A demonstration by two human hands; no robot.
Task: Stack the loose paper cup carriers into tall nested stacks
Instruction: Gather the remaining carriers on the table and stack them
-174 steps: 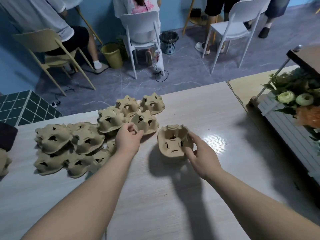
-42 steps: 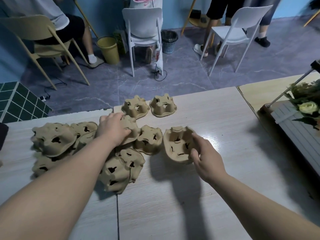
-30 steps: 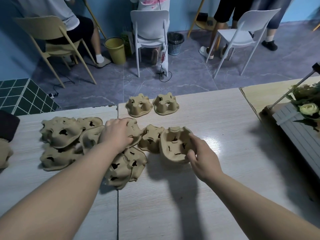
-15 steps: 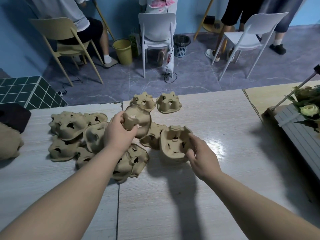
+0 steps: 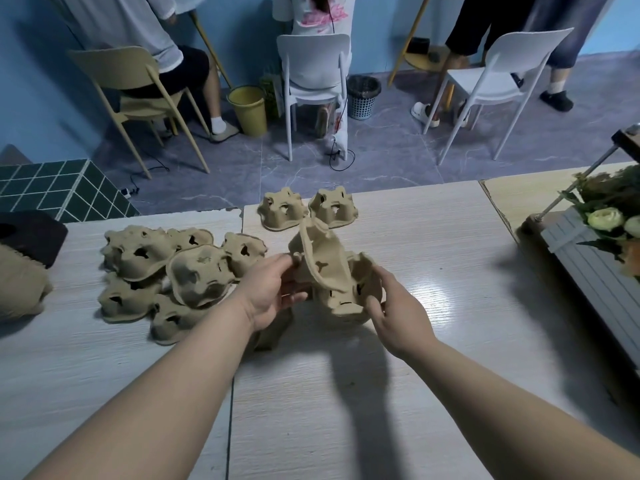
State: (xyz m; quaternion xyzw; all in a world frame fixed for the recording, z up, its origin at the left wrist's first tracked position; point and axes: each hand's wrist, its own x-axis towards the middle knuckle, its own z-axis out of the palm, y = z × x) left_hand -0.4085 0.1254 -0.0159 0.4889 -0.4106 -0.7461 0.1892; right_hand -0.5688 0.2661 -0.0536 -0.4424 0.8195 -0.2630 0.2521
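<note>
Holding a tilted carrier [image 5: 320, 261] in my left hand [image 5: 273, 292], fingers [image 5: 294, 299] curled round its near edge, I have it tipped on its side over the open-side-up carrier [image 5: 349, 299] that sits on the surface [image 5: 433, 244] at centre. My right hand [image 5: 398, 306] grips that lower carrier's right rim, thumb hooked over the near edge, fingers wrapped round the far side. The two carriers touch; whether the tilted one is seated inside yet I can't tell. Left of my left hand a loose pile of carriers [image 5: 162, 271] lies mostly upside down and overlapping, one of them rim-up on top near my wrist. Two more carriers [image 5: 308, 211] sit side by side, upside down, at the far edge of the surface, just beyond the held one. Far left, a dark block [image 5: 31, 237] and a tan bundle [image 5: 19, 289], cut off by the frame. Far right, a slatted box with flowers [image 5: 609, 216]. Beyond the surface, grey floor, a tan chair [image 5: 128, 84], two white chairs [image 5: 315, 64], a yellow bucket [image 5: 247, 109], a mesh bin [image 5: 363, 97], seated people seen partly.
</note>
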